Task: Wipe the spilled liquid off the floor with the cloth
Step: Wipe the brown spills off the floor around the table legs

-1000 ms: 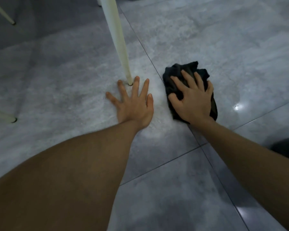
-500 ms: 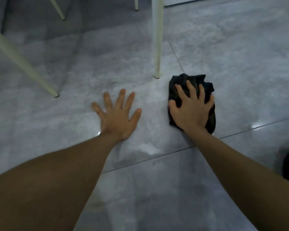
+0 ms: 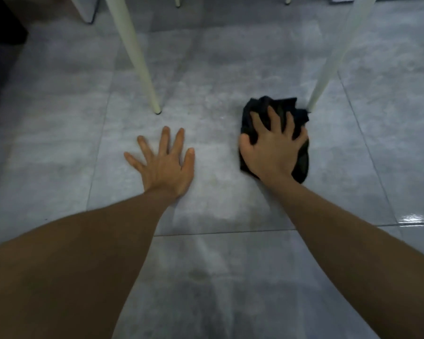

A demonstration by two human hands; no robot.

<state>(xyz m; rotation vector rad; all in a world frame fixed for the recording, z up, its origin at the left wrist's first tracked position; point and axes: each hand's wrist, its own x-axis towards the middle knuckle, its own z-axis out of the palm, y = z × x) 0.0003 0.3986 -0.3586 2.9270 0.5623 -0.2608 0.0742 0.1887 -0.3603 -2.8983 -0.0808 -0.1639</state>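
Risks first. Cloth (image 3: 279,111) is bunched, dark, and its far-right edge sits right at the foot of the right furniture leg (image 3: 328,62); appears touching, can't be sure. A fwd/right stroke prob. jams the wad vs. that leg or leaves a wet strip behind it. Wad is small under the palm, so a hard push could roll it and let bare skin drag on tile. Floor (image 3: 59,167) looks glossy w/ a bright sheen at far right (image 3: 413,218); poss. liquid there, well apart from cloth, easy to miss. Faint film betw. the hands, can't confirm wet. Braced palm on slick tile could slide if weight shifts.

Pose. Right hand (image 3: 274,152) palm-down on cloth, fingers (image 3: 273,117) spread and curled into the fabric, thumb hooked at near-left edge: clamped on it, pressing to floor. Left hand (image 3: 164,165) flat on bare tile, fingers splayed apart, holding nothing, just short of the left leg (image 3: 135,57) foot. Both forearms extended fwd, low.
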